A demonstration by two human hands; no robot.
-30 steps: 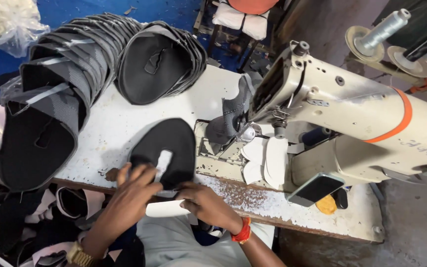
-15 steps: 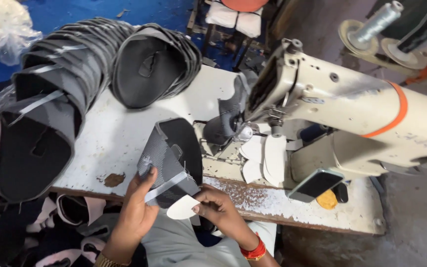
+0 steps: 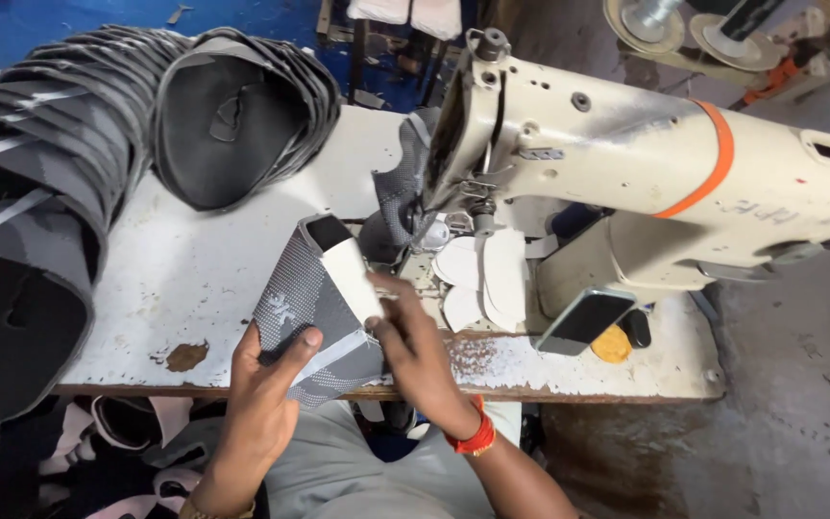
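My left hand grips the near edge of a folded grey knitted shoe upper at the front of the white table. My right hand, with a red band at the wrist, presses a white lining strip onto the upper's top. The upper is tilted up off the table, its far end toward the needle area of the cream sewing machine. Another grey piece hangs under the machine head.
Two long stacks of dark shoe uppers lie at the left and back of the table. White cut pieces sit by the machine base, a phone beside them. Scrap pieces fill the space under the table's left side.
The upper lay flat and dark side up a second ago; both hands have lifted and folded it, grey patterned side out, and moved it toward the machine. The view has shifted closer.
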